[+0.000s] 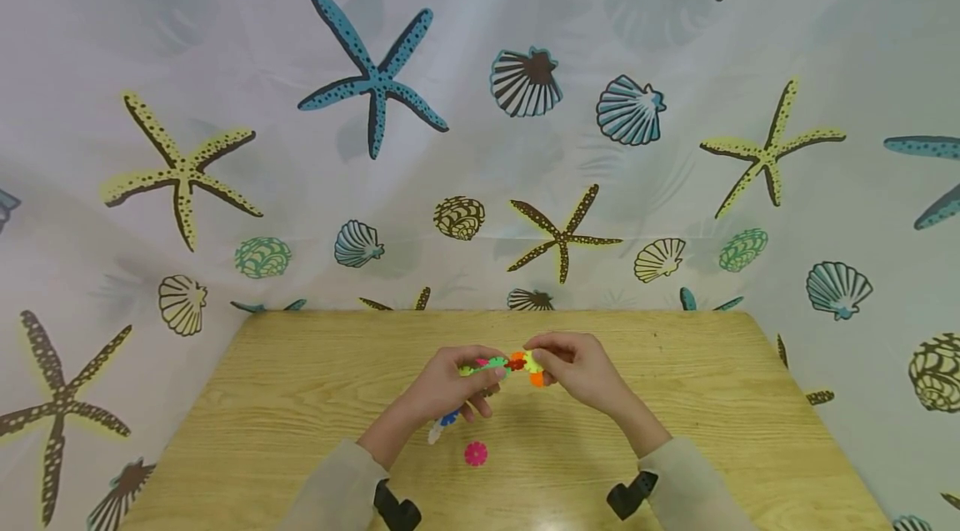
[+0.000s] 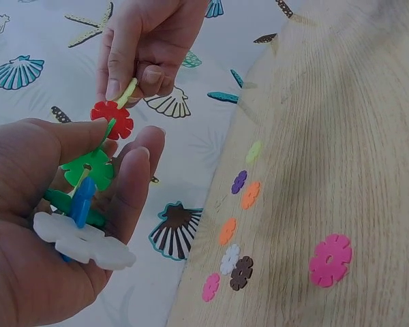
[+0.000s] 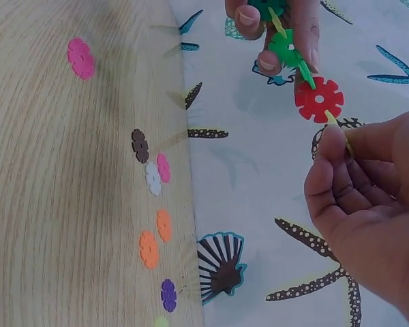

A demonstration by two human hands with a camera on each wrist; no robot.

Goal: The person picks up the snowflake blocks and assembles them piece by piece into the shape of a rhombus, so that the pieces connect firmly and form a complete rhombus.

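Above the table, my left hand (image 1: 453,385) holds a chain of notched plastic snowflake discs. In the left wrist view the chain shows a white disc (image 2: 82,240), a blue disc (image 2: 83,201) and green discs (image 2: 88,168). A red disc (image 3: 319,100) sits at its far end, past my left fingertips, its slot meeting a green disc. My right hand (image 1: 581,364) pinches a yellow disc (image 2: 127,93) between thumb and index finger. The yellow disc's edge meets the red disc's rim, crosswise to it. My right fingers partly hide the yellow disc.
On the wooden table (image 1: 300,398), a pink disc (image 1: 476,453) lies nearer to me. Farther back lie loose discs: brown (image 3: 140,146), white (image 3: 153,178), orange (image 3: 148,249), purple (image 3: 168,295) and others. A shell-and-starfish patterned cloth (image 1: 465,156) hangs behind and beside the table.
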